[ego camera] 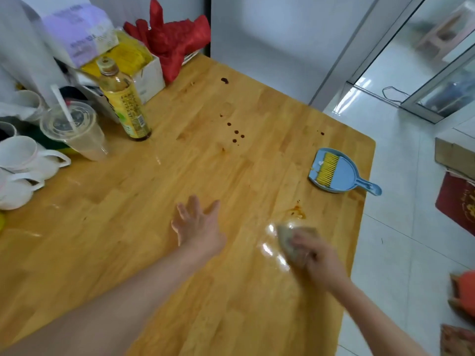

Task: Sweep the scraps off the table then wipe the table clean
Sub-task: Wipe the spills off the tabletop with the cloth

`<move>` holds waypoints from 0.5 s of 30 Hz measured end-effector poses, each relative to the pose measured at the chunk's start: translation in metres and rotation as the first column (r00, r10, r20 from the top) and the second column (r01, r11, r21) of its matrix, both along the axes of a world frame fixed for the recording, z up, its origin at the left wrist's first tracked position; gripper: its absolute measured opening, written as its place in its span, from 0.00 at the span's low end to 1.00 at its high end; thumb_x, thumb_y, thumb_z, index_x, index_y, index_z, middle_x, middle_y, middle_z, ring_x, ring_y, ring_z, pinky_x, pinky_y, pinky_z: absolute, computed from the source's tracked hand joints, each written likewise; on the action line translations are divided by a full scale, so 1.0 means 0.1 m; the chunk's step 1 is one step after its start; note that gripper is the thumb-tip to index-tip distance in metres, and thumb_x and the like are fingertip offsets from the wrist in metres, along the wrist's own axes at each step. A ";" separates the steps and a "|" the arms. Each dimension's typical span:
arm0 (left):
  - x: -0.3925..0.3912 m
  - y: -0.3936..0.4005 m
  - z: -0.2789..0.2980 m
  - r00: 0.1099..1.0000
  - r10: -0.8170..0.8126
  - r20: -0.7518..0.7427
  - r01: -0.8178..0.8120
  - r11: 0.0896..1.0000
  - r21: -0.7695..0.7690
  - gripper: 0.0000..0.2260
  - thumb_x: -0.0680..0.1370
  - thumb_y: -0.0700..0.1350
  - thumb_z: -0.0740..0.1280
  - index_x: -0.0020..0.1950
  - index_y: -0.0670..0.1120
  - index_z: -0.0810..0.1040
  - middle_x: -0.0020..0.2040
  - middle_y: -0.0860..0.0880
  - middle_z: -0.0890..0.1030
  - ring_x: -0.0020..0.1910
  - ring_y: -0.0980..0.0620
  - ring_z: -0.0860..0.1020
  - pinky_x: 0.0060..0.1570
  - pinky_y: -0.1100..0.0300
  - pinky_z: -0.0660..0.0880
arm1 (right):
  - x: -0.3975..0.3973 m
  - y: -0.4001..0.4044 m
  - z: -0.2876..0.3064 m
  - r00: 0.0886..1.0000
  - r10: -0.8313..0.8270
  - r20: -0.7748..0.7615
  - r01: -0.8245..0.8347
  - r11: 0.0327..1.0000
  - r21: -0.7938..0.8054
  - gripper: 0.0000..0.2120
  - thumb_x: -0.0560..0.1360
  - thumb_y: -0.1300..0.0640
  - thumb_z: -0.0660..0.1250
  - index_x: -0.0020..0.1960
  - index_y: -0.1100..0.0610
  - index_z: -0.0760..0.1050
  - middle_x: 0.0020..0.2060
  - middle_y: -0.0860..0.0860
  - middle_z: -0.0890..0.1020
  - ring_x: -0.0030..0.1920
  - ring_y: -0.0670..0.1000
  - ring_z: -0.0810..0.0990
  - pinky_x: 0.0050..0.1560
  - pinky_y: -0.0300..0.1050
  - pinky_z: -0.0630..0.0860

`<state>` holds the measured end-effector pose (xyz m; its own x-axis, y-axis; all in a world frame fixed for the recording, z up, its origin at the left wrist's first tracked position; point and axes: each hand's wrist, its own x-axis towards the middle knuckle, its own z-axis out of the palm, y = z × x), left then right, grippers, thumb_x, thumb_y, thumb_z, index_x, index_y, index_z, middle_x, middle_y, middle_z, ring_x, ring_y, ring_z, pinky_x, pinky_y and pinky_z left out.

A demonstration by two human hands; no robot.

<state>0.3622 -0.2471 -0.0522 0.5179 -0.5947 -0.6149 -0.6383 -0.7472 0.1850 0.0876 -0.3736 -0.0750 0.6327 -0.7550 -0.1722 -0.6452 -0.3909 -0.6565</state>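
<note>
Diagonally, dustpan (341,173) handle toward table edge

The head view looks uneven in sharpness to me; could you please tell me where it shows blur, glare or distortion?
Head view: the right hand and the cloth it grips are motion-blurred; white glare sits on the wet patch of the table beside them; the left hand, dustpan and dark spots stay fairly sharp; wide-angle bending shows in the door frame at the edge.
</note>
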 end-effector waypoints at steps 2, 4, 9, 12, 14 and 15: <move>-0.13 -0.04 0.00 0.999 0.031 -0.030 -0.030 0.999 0.026 0.40 0.78 0.59 0.67 0.80 0.62 0.42 0.80 0.43 0.33 0.77 0.31 0.38 0.73 0.32 0.55 | -0.08 -0.50 0.03 0.909 -0.413 -0.049 0.413 0.911 -0.004 0.26 0.74 0.70 0.62 0.62 0.45 0.80 0.67 0.42 0.77 0.69 0.50 0.74 0.69 0.45 0.69; -0.18 -0.11 -0.03 0.997 0.069 -0.042 -0.068 0.997 0.032 0.42 0.77 0.61 0.68 0.80 0.63 0.41 0.79 0.43 0.32 0.77 0.30 0.36 0.72 0.30 0.53 | 0.06 -0.56 0.01 0.834 -0.546 -0.075 0.542 0.838 -0.066 0.25 0.74 0.67 0.62 0.65 0.46 0.79 0.68 0.47 0.77 0.68 0.55 0.73 0.67 0.49 0.71; -0.16 -0.14 -0.06 0.997 0.072 -0.002 -0.071 0.995 0.070 0.44 0.75 0.64 0.69 0.79 0.65 0.41 0.79 0.43 0.32 0.77 0.30 0.37 0.71 0.29 0.55 | 0.16 0.46 -0.08 0.918 0.393 -0.051 -0.396 0.916 -0.062 0.23 0.71 0.58 0.60 0.61 0.40 0.79 0.67 0.28 0.71 0.59 0.48 0.77 0.52 0.42 0.77; -0.18 -0.13 -0.06 0.997 0.076 0.001 -0.076 0.995 0.059 0.43 0.75 0.64 0.69 0.79 0.66 0.43 0.80 0.44 0.33 0.77 0.31 0.37 0.72 0.30 0.54 | 0.00 0.01 -0.02 0.917 0.399 -0.007 -0.399 0.917 -0.017 0.24 0.73 0.62 0.59 0.60 0.42 0.81 0.67 0.28 0.70 0.63 0.47 0.77 0.59 0.46 0.77; -0.18 -0.11 -0.05 0.998 0.069 0.005 -0.069 0.996 0.053 0.42 0.74 0.65 0.69 0.79 0.66 0.43 0.80 0.44 0.33 0.78 0.31 0.38 0.72 0.30 0.54 | 0.11 -0.46 0.00 0.995 0.066 -0.077 -0.068 0.997 -0.030 0.24 0.76 0.66 0.61 0.64 0.45 0.79 0.70 0.37 0.72 0.67 0.50 0.74 0.65 0.45 0.71; -0.18 -0.10 -0.05 0.998 0.065 0.008 -0.066 0.996 0.054 0.42 0.74 0.65 0.68 0.79 0.67 0.43 0.80 0.44 0.34 0.78 0.31 0.38 0.72 0.30 0.55 | 0.18 -0.60 0.02 0.986 -0.135 -0.097 0.134 0.991 -0.013 0.24 0.78 0.65 0.60 0.67 0.45 0.77 0.72 0.41 0.72 0.69 0.52 0.72 0.65 0.45 0.69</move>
